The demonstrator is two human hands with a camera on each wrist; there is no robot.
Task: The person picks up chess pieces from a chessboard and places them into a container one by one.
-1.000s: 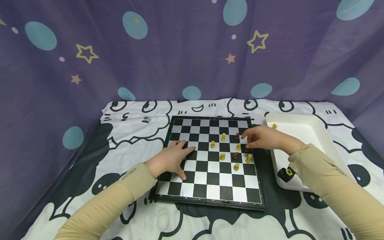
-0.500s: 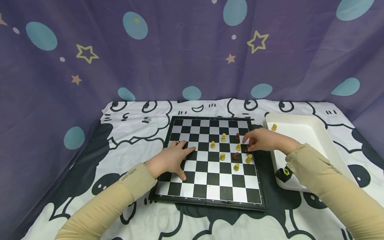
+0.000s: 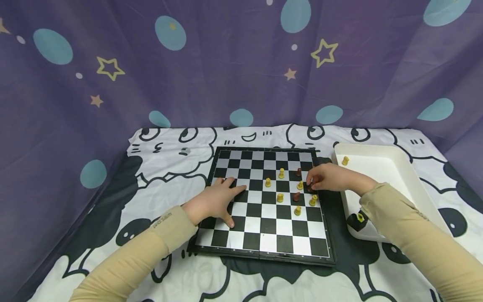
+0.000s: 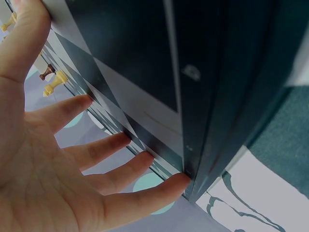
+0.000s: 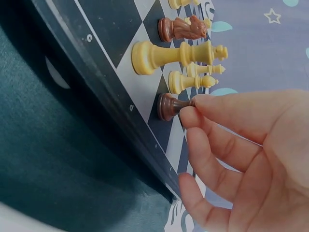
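Note:
My right hand (image 3: pixel 329 177) is at the right edge of the chessboard (image 3: pixel 268 242). Its thumb and index finger pinch the top of a brown chess piece (image 5: pixel 167 107), whose head they hide; the base stands on a dark square. Beside that piece rise a yellow king (image 5: pixel 159 57) and a brown knight (image 5: pixel 179 29). With fingers spread, my left hand (image 3: pixel 214 201) rests on the board's left side; the left wrist view shows its fingertips (image 4: pixel 181 180) touching the surface. More yellow pieces and another brown piece (image 3: pixel 299 172) stand on the right half.
Right of the board lies a white tray (image 3: pixel 401 167), partly covered by the right forearm. A yellow chess piece (image 3: pixel 345 160) and a black item with a yellow mark (image 3: pixel 356 221) are in it. Patterned cloth (image 3: pixel 170 155) covers the table, and a purple curtain (image 3: pixel 226 75) hangs behind.
My right hand has shifted slightly right and down at the board's edge, its fingers on the brown piece. The left hand and the other pieces stay put.

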